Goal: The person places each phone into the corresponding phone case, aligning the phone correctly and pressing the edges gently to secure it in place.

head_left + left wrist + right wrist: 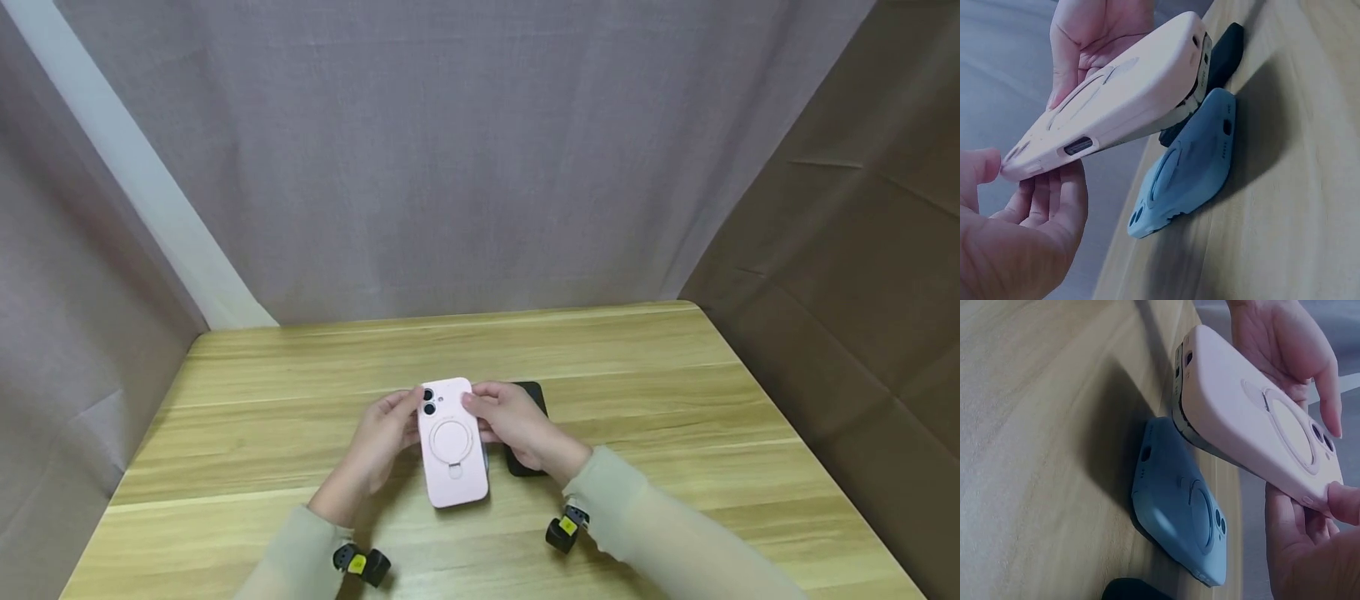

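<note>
Above the table, both hands hold a pink phone case (459,483) with a ring on its back and two camera lenses at its top left. A phone (1202,81) sits partly in it, its edge standing out of the case at the bottom end. My left hand (381,435) grips the upper left corner, thumb at the edge beside the lenses and fingers underneath. On the upper right side, my right hand (517,423) pinches it, thumb on the back, fingers below. A blue phone case (1172,494) lies under it on the table, mostly hidden in the head view.
A black flat phone-shaped thing (535,395) lies on the wooden table (637,392), partly under the right hand and wrist. Grey curtains (465,167) hang behind the table's far edge. A brown cloth (862,250) hangs along the right side.
</note>
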The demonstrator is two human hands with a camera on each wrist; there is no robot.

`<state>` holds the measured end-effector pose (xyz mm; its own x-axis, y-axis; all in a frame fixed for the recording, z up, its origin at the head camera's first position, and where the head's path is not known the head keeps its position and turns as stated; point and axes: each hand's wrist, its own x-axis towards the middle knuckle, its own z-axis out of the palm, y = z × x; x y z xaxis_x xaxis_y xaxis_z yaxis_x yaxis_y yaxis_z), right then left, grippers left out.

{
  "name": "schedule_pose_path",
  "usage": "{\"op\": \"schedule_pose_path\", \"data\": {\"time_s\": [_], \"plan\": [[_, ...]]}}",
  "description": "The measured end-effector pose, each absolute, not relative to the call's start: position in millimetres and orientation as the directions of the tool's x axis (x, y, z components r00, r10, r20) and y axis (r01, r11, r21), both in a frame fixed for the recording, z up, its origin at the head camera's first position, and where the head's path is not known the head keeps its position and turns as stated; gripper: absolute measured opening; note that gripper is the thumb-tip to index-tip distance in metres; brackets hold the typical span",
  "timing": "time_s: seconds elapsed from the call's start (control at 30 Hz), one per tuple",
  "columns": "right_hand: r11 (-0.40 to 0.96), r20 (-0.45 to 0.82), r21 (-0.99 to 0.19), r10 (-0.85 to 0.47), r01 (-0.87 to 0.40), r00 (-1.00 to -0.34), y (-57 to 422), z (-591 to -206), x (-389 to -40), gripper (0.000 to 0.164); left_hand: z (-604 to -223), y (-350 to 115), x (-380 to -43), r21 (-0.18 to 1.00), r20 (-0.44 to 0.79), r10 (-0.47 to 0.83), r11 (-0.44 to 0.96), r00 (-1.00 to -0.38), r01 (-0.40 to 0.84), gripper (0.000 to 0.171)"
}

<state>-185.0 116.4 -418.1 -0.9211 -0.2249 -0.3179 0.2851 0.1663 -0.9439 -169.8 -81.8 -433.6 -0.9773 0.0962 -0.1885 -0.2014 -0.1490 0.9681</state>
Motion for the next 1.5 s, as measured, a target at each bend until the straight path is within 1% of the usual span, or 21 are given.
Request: {"op": "schedule_pose_path", "data": {"time_s": [0.13,0.43,0.53,0.67,0.73,0.93,1.03,1.2,1.4,1.5], "plan": [[0.168,-0.309,-0.947,-0.244,0.274,-0.919,115.3,-417.5,-183.2,0.029,-432.3,-82.5,-169.2,0.96,-0.19,0.103,-0.188,-0.976,-0.206,0.042],[0.16,-0.302,-0.95,-0.263,0.267,-0.916,113.1,-418.3,-179.3,0.027,-433.8,-81.8,-168.6,0.97,-0.144,0.063,-0.188,-0.988,-0.153,0.031],[0.16,-0.304,-0.949,-0.252,0.27,-0.919,112.6,-419.6,-179.4,0.027,-434.9,-81.8,-167.8,0.97,-0.145,0.065,-0.188,-0.987,-0.155,0.032],[0.144,-0.308,-0.949,-0.217,0.282,-0.926,113.4,-419.1,-180.6,0.03,-437.1,-82.8,-166.6,0.967,-0.154,0.109,-0.189,-0.982,-0.173,0.036],[0.129,-0.31,-0.949,-0.203,0.289,-0.929,114.3,-418.1,-181.6,0.031,-438.0,-83.2,-166.5,0.969,-0.159,0.132,-0.172,-0.979,-0.18,0.037],[0.117,-0.298,-0.953,-0.187,0.28,-0.936,116.1,-415.3,-183.5,0.031,-438.6,-83.1,-165.8,0.977,-0.158,0.163,-0.115,-0.974,-0.177,0.03],[0.113,-0.296,-0.954,-0.192,0.278,-0.936,116.2,-414.9,-183.1,0.03,-438.9,-83.4,-165.1,0.981,-0.146,0.164,-0.106,-0.976,-0.164,0.026],[0.101,-0.282,-0.959,-0.211,0.266,-0.936,115.8,-415.6,-183.0,0.029,-437.7,-83.4,-163.4,0.992,-0.108,0.144,-0.054,-0.984,-0.117,0.021],[0.109,-0.269,-0.962,-0.207,0.251,-0.941,116.3,-415.3,-184.4,0.027,-436.4,-82.6,-162.4,0.992,-0.11,0.14,-0.053,-0.984,-0.119,0.027],[0.09,-0.262,-0.964,-0.193,0.249,-0.946,117.0,-415.3,-186.4,0.026,-437.3,-82.1,-161.0,0.992,-0.115,0.151,-0.026,-0.982,-0.12,0.028]]}}
